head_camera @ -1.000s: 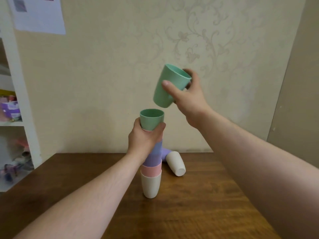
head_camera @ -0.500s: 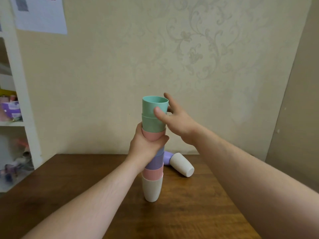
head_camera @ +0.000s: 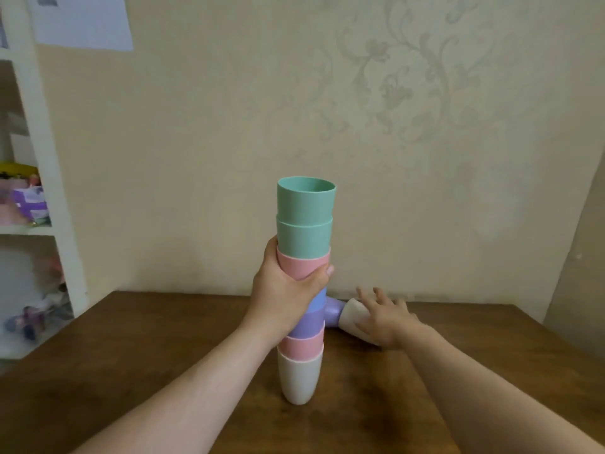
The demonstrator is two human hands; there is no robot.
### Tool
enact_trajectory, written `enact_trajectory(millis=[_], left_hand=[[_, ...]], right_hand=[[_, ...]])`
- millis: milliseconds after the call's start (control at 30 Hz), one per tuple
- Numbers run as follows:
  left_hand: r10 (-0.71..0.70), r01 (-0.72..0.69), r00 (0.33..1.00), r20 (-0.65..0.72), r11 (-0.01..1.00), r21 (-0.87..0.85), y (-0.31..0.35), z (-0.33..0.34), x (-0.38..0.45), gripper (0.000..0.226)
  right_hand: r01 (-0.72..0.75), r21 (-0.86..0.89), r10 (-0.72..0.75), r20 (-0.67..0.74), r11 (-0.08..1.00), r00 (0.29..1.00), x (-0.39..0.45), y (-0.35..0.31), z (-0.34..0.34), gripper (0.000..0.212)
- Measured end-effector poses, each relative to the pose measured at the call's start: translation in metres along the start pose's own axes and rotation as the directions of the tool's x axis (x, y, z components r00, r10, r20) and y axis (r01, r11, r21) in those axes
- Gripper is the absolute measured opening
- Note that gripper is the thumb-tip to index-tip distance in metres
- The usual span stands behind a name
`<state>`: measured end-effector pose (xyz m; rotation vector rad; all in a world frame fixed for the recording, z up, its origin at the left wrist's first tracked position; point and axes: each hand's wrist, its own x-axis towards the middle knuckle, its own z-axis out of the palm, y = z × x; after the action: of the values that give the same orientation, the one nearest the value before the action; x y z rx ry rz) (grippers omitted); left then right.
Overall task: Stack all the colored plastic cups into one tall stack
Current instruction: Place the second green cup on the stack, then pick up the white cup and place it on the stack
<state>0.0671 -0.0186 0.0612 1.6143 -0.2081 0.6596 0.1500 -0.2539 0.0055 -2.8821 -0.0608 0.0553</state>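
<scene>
A tall stack of cups (head_camera: 304,237) stands upright on the wooden table (head_camera: 131,348): cream at the bottom, then pink, purple, blue, pink and two green on top. My left hand (head_camera: 284,296) is wrapped around the stack's middle. Right of the stack, a cream cup (head_camera: 352,314) lies on its side, nested over a purple cup (head_camera: 334,311) that also lies down. My right hand (head_camera: 386,319) rests over the cream cup with its fingers spread; I cannot see whether they have closed on it.
The wall runs along the table's far edge just behind the cups. A white shelf unit (head_camera: 42,178) with small items stands at the left. A second wall closes in at the far right.
My right hand set the green cup onto the top of the stack, let go, and dropped down to the right onto the lying cream cup. My left hand kept its hold.
</scene>
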Motion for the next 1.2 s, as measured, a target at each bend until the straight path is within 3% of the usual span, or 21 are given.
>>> enact_trajectory(millis=[67,233,500,567,667,767,833,1033,1200], left_hand=[[-0.003,0.003,1.0,0.002,1.0,-0.004,0.001,0.0,-0.001,0.072],[0.001,-0.001,1.0,-0.004,1.0,0.009,0.002,-0.001,-0.001,0.073],[0.007,-0.006,0.999,-0.034,0.999,0.035,0.003,0.003,-0.001,0.074],[-0.003,0.004,0.999,-0.032,1.0,0.029,0.002,0.005,0.0,0.075],[-0.009,0.011,0.999,-0.037,1.0,0.029,0.002,0.009,-0.002,0.072],[-0.011,0.012,0.999,-0.046,1.0,0.027,0.007,0.013,-0.005,0.067],[-0.017,0.018,0.999,-0.042,1.0,0.011,0.009,0.016,-0.006,0.068],[-0.067,0.071,0.996,0.05,0.994,-0.08,0.014,0.011,0.0,0.099],[-0.039,0.046,0.997,0.065,0.994,-0.103,0.039,0.004,0.015,0.108]], right_hand=[[0.009,-0.033,-0.006,0.069,0.999,0.998,-0.001,0.004,0.019,0.075],[-0.018,-0.038,0.014,-0.086,0.999,0.996,-0.003,-0.002,0.031,0.077],[-0.1,-0.163,0.088,-0.079,0.982,0.993,-0.017,0.0,0.027,0.092],[-0.124,-0.087,0.117,-0.081,0.988,0.99,-0.024,0.004,0.026,0.089],[-0.128,0.225,0.164,-0.152,0.966,0.975,-0.036,0.012,0.026,0.093],[-0.057,0.61,0.241,-0.224,0.79,0.944,-0.054,0.018,0.038,0.106],[0.003,0.741,0.265,-0.245,0.672,0.932,-0.07,0.019,0.05,0.105],[0.08,0.734,0.234,-0.315,0.675,0.92,-0.097,0.013,0.069,0.101],[0.055,0.707,0.232,-0.304,0.705,0.924,-0.1,0.01,0.065,0.105]])
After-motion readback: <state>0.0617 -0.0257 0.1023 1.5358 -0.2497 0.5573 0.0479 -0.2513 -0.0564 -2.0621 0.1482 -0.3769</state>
